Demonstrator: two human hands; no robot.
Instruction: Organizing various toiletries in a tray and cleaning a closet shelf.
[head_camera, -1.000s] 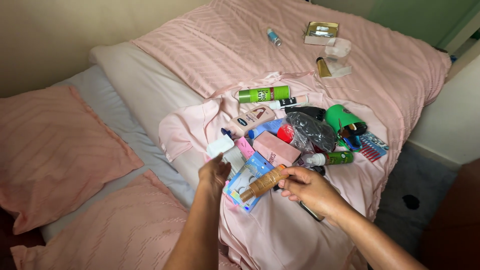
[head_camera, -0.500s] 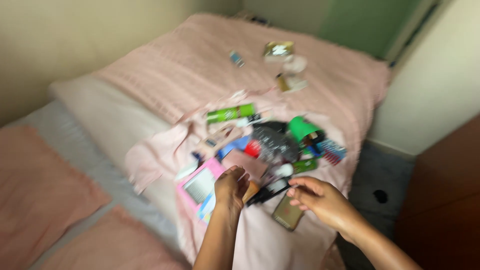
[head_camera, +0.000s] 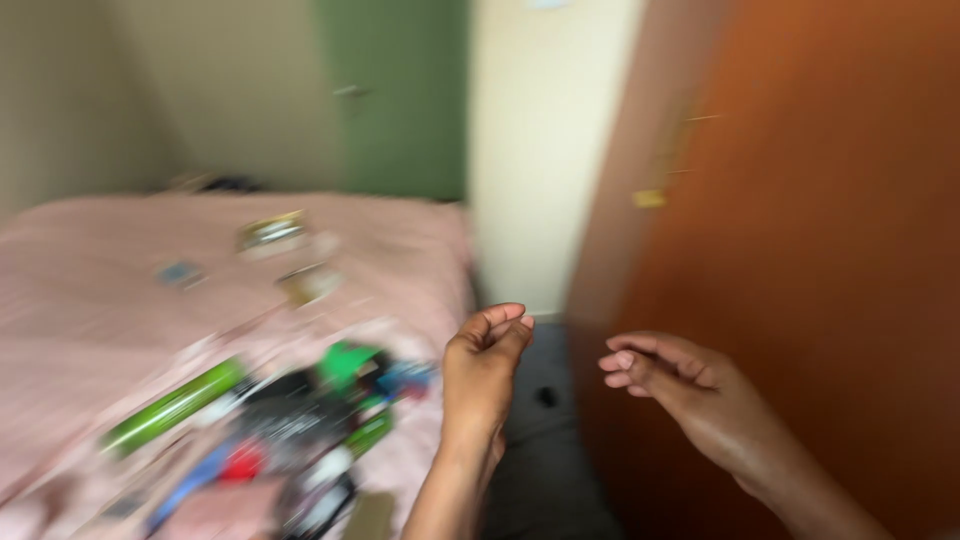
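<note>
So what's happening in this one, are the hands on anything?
Neither seems to be. The left hand and right hand are both raised with fingers loosely curled, apparently empty, off the right side of the bed and in front of a brown wooden door. A blurred heap of toiletries lies on the pink cover, among them a green can. The frame is heavily motion-blurred.

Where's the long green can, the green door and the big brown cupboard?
long green can (head_camera: 172, 407), head view, middle of its side.
green door (head_camera: 395, 100), head view, middle of its panel.
brown cupboard (head_camera: 800, 200), head view, its flat front.
</note>
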